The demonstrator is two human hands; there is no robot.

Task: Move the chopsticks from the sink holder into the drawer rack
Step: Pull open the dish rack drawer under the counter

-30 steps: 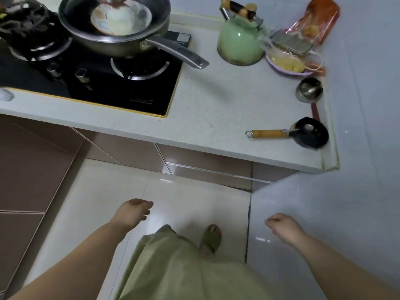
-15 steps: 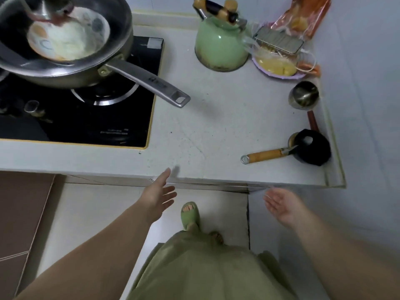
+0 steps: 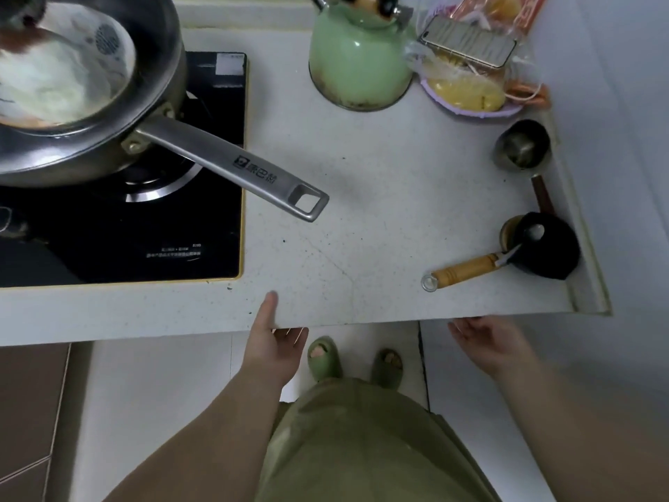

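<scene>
Head view: pan handle (image 3: 239,168) over counter (image 3: 380,211)

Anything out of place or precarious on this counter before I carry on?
The pan's handle juts off the stove over the counter. A phone rests on bagged food. Nothing spilled.

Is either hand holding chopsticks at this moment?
No, the left hand grips the counter edge with its thumb on top, the right hand is open and empty, and no chopsticks are in view.
</scene>
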